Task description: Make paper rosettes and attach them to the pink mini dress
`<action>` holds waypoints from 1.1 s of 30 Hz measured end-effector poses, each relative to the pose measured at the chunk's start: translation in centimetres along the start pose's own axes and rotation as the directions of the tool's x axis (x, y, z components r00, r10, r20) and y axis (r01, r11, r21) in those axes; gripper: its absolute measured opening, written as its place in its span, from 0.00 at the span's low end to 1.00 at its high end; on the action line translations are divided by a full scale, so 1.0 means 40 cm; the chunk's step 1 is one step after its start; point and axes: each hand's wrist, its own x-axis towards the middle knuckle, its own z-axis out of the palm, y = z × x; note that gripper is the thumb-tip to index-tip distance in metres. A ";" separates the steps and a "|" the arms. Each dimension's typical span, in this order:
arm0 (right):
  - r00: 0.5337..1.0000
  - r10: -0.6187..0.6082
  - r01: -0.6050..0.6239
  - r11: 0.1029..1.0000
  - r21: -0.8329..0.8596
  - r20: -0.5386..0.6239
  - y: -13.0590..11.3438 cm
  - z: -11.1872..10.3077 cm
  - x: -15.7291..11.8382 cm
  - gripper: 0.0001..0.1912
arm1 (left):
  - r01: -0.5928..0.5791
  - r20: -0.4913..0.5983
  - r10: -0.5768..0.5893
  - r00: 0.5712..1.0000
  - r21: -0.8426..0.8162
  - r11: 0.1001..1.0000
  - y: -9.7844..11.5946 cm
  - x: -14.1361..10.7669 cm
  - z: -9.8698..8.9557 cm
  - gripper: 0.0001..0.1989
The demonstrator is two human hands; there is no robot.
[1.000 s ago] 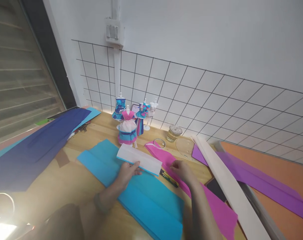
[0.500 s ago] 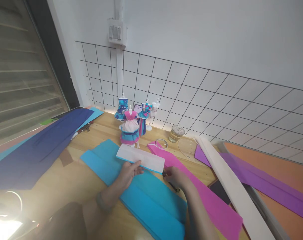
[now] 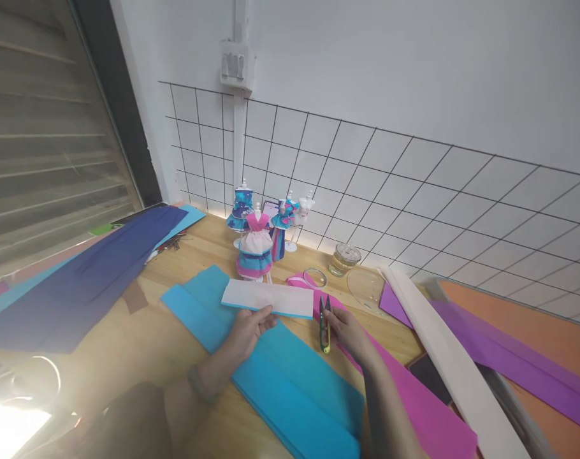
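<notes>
My left hand (image 3: 252, 330) pinches the lower edge of a white folded strip (image 3: 271, 297) with a thin blue border along its bottom. In my right hand (image 3: 343, 324) is a pair of small thread snips (image 3: 325, 333), blades pointing up and apart, just right of the strip's end. Under my left hand lies folded blue paper (image 3: 280, 376). A long pink sheet (image 3: 405, 395) runs beneath my right arm. Behind the strip stands a small dress form in a pink, white and blue dress (image 3: 255, 245).
More small dress forms (image 3: 243, 207) stand behind. A glass jar (image 3: 345, 258), a metal ring (image 3: 315, 277) and a clear disc (image 3: 365, 286) sit at the back. Dark blue sheets (image 3: 94, 274) lie left; white (image 3: 452, 357) and purple sheets (image 3: 514, 357) lie right.
My right hand has turned the snips upright, and they now show clearly, away from the strip's corner. The strip has levelled a little. The view has shifted slightly left.
</notes>
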 end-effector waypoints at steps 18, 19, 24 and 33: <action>0.999 0.021 -0.010 0.953 0.302 -0.035 -0.031 -0.017 -0.024 0.19 | -0.028 0.215 -0.089 0.973 0.489 0.872 -0.039 -0.043 0.025 0.14; 0.997 0.041 -0.021 0.966 0.258 -0.069 -0.025 -0.024 -0.022 0.20 | -0.037 0.237 -0.110 0.965 0.542 0.839 -0.042 -0.049 0.029 0.12; 0.990 0.104 -0.099 0.993 0.061 -0.097 0.010 -0.061 -0.015 0.22 | -0.004 0.140 -0.170 0.975 0.782 0.623 -0.024 -0.088 0.053 0.05; 0.984 0.035 -0.067 0.980 -0.188 -0.172 0.041 0.000 0.009 0.10 | -0.057 0.167 -0.181 0.969 0.868 0.493 -0.025 -0.087 0.028 0.12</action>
